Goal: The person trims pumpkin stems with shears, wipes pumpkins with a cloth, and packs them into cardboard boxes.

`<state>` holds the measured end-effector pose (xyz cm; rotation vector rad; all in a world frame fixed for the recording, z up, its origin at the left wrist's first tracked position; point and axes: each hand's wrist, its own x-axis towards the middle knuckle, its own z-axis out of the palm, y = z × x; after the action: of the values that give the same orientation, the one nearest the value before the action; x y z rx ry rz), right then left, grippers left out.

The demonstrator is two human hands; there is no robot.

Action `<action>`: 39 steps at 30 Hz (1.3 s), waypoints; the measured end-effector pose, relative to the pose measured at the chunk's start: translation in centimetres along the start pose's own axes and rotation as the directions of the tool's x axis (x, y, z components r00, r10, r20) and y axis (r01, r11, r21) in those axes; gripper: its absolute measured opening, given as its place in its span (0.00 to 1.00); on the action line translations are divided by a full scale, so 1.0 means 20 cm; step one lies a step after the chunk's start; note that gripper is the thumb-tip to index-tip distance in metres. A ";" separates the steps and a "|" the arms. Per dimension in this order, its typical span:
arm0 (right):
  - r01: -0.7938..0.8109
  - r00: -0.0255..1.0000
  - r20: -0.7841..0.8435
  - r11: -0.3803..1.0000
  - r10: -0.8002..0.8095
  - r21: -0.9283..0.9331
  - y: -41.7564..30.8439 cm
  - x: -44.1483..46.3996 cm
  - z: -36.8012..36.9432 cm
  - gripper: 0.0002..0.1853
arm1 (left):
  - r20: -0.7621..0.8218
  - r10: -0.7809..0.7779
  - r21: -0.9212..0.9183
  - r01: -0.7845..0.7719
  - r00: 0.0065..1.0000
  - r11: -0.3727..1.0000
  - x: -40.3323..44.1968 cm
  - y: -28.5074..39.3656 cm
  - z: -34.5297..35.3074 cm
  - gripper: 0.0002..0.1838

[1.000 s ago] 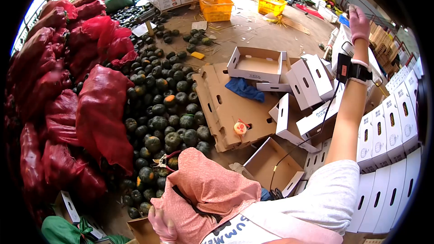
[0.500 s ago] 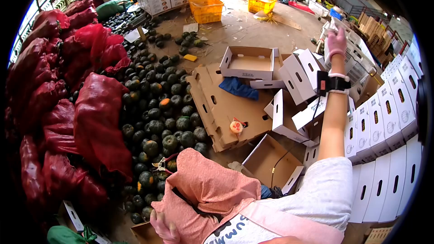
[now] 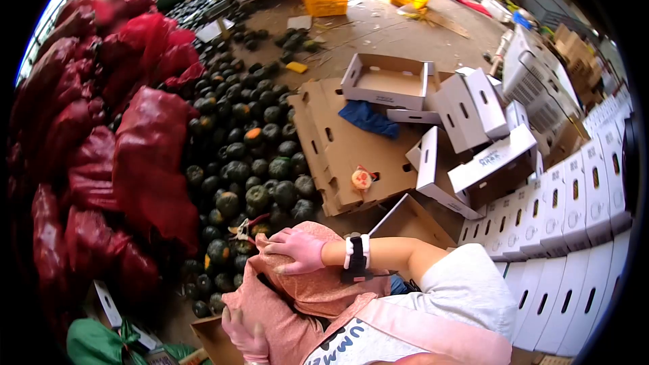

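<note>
Right hand [image 3: 296, 250] — open, flat on pink apron [image 3: 307, 292], lower centre; left hand [image 3: 246, 335] — loosely open against it, bottom left; secateurs [image 3: 241, 231] nearby.

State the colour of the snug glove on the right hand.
Pink glove; shows best in the head view.
</note>
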<state>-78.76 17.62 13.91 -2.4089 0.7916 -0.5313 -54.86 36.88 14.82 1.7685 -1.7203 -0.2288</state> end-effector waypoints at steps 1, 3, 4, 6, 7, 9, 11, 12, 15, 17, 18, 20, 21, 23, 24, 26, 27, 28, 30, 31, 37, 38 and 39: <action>0.056 0.998 -0.011 0.998 -0.056 0.021 0.02 0.02 0.06 0.28 | -0.029 -0.024 0.007 0.024 0.999 1.000 0.00 0.03 0.01 0.28; 0.043 0.997 0.069 0.999 -0.045 0.027 -0.01 0.05 -0.03 0.28 | -0.048 -0.094 0.029 0.095 0.994 0.995 -0.01 0.05 -0.01 0.26; 0.055 0.998 -0.007 0.990 -0.055 0.133 0.01 0.05 -0.01 0.27 | -0.029 -0.139 0.036 0.140 0.990 0.990 -0.02 0.05 -0.02 0.26; 0.135 0.990 -0.066 0.980 -0.127 0.147 0.07 0.06 0.01 0.24 | -0.031 -0.173 -0.006 0.173 0.984 0.985 -0.01 0.07 -0.05 0.26; 0.098 0.994 -0.079 0.953 -0.078 0.287 0.10 0.05 0.04 0.21 | -0.015 -0.154 0.019 0.155 0.988 0.988 0.02 0.10 -0.07 0.25; -0.346 0.869 0.040 0.547 0.493 0.762 0.35 0.06 0.18 0.19 | -0.025 -0.162 0.073 0.163 0.987 0.984 -0.01 0.13 -0.10 0.25; -0.642 0.727 0.210 0.537 0.654 0.547 0.62 0.07 0.30 0.21 | -0.009 -0.161 0.064 0.161 0.987 0.985 -0.04 0.11 -0.10 0.25; -0.706 0.709 0.283 0.648 0.646 0.286 0.72 0.07 0.33 0.22 | 0.007 -0.197 0.062 0.196 0.980 0.979 -0.04 0.15 -0.12 0.24; -0.527 0.640 0.595 0.841 0.486 -0.120 0.79 0.19 0.42 0.26 | 0.031 -0.202 0.013 0.201 0.979 0.979 -0.09 0.11 -0.12 0.26; -0.371 0.657 0.642 0.911 0.395 -0.181 0.87 0.30 0.60 0.33 | 0.031 -0.111 -0.116 0.113 0.993 0.987 -0.14 0.01 -0.14 0.27; -0.315 0.672 0.647 0.929 0.362 -0.192 0.89 0.36 0.69 0.36 | 0.034 -0.072 -0.186 0.077 0.997 0.979 -0.17 -0.04 -0.16 0.27; -0.222 0.713 0.623 0.947 0.321 -0.234 0.83 0.53 0.80 0.43 | 0.258 -0.182 -0.128 0.220 0.949 0.967 -0.16 -0.17 -0.23 0.31; -0.218 0.727 0.587 0.931 0.356 -0.294 0.79 0.60 0.84 0.47 | 0.350 -0.337 0.047 0.342 0.874 0.938 -0.21 -0.30 -0.23 0.32; -0.189 0.763 0.513 0.894 0.394 -0.406 0.72 0.72 0.94 0.53 | 0.489 -0.622 0.573 0.312 0.612 0.757 -0.30 -0.53 -0.22 0.34; -0.172 0.781 0.476 0.871 0.405 -0.460 0.70 0.76 1.00 0.56 | 0.486 -0.758 0.815 0.088 0.435 0.573 -0.29 -0.60 -0.23 0.35; -0.288 0.725 0.406 0.781 0.556 -0.555 0.70 0.80 1.11 0.63 | 0.553 -0.768 0.813 -0.005 0.323 0.583 -0.07 -0.71 -0.24 0.35; -0.322 0.702 0.373 0.737 0.607 -0.594 0.66 0.82 1.15 0.64 | 0.547 -0.706 0.777 0.041 0.450 0.628 -0.05 -0.81 -0.20 0.34; -0.357 0.674 0.338 0.690 0.657 -0.629 0.63 0.82 1.18 0.65 | 0.508 -0.607 0.688 0.135 0.611 0.713 -0.01 -0.91 -0.12 0.34; -0.369 0.652 0.325 0.662 0.685 -0.653 0.64 0.82 1.22 0.64 | 0.465 -0.433 0.500 0.174 0.772 0.848 0.19 -1.07 0.06 0.34; -0.379 0.651 0.324 0.663 0.687 -0.646 0.64 0.81 1.21 0.63 | 0.440 -0.377 0.457 0.158 0.815 0.875 0.29 -1.15 0.16 0.35; -0.394 0.742 0.276 0.731 0.611 -0.558 0.66 0.84 1.13 0.41 | 0.282 -0.528 0.477 0.360 0.801 0.802 0.70 -1.33 0.84 0.43; -0.401 0.735 0.291 0.739 0.612 -0.541 0.68 0.84 1.14 0.38 | 0.258 -0.572 0.541 0.374 0.779 0.753 0.73 -1.31 0.88 0.43; -0.408 0.727 0.308 0.747 0.613 -0.525 0.69 0.82 1.13 0.36 | 0.250 -0.577 0.537 0.385 0.778 0.751 0.74 -1.32 0.90 0.43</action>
<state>-60.60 6.17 -8.78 -2.3519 1.4039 0.4946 -40.91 15.18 -9.14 2.6940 -1.6174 -0.4747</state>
